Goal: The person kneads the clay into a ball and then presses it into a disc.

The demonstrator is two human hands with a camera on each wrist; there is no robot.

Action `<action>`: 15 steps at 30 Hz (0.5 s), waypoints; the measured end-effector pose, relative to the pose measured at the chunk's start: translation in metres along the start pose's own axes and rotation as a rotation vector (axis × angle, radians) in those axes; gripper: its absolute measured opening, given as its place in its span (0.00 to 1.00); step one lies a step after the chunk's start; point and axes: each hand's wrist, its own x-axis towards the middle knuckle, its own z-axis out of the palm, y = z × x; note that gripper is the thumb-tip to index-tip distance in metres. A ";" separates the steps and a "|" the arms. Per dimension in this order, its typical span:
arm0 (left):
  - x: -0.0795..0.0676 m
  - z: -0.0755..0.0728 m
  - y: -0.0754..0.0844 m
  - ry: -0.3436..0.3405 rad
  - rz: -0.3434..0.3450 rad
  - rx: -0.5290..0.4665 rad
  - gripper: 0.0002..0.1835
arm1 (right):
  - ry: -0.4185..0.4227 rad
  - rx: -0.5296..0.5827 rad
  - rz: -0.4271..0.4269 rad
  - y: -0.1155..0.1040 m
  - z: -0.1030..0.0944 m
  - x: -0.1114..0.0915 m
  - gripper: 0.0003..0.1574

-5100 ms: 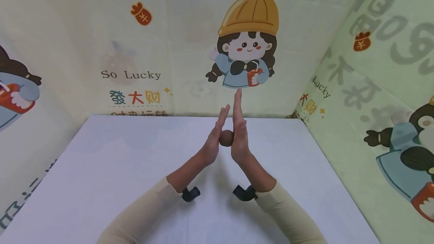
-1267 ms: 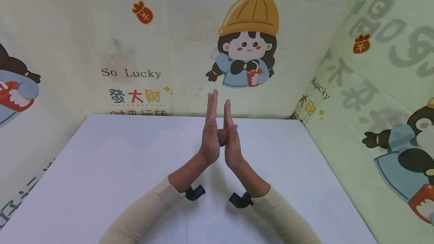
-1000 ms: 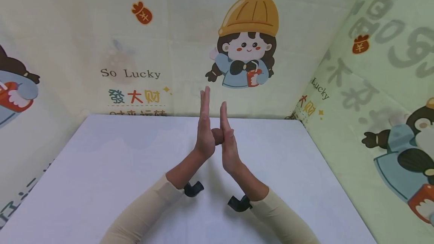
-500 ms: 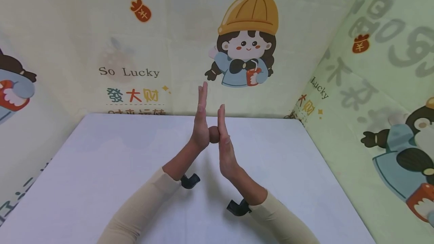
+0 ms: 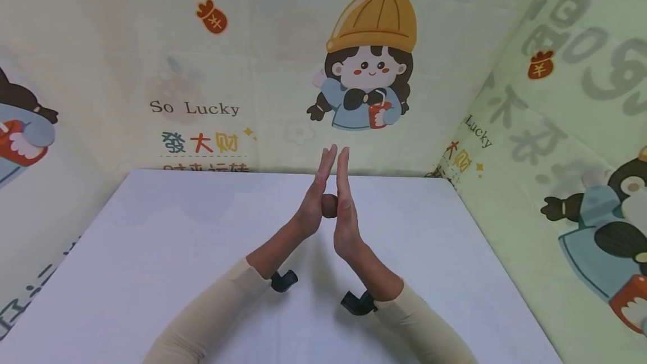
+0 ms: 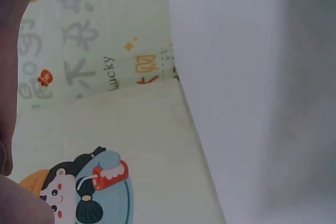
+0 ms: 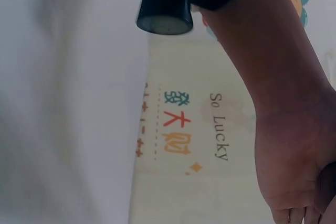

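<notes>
A small brown ball (image 5: pixel 329 206) with a matte surface sits between my two palms, in the air over the white table. My left hand (image 5: pixel 310 206) presses it from the left, fingers straight and pointing away, tilted to the right. From the other side my right hand (image 5: pixel 346 221) presses with its fingers extended nearly upright. The fingertips of both hands come close together above the ball. In the right wrist view, the dark ball (image 7: pixel 327 187) shows partly at the right edge against the left palm (image 7: pixel 289 166). Skin fills only the left border of the left wrist view.
The white table (image 5: pixel 177 251) spreads under both arms. Cloth walls with cartoon prints (image 5: pixel 371 60) rise behind it and on both sides. A black wrist camera (image 5: pixel 285 281) is on the left wrist, another black camera (image 5: pixel 358 303) on the right one.
The palms slide against each other around the ball. Since half a second ago the left hand has drawn back nearer and tilted right; the right hand and ball have shifted slightly right.
</notes>
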 end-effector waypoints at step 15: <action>-0.021 0.022 0.007 -0.046 0.144 0.052 0.38 | 0.076 -0.001 0.069 -0.008 -0.022 0.018 0.55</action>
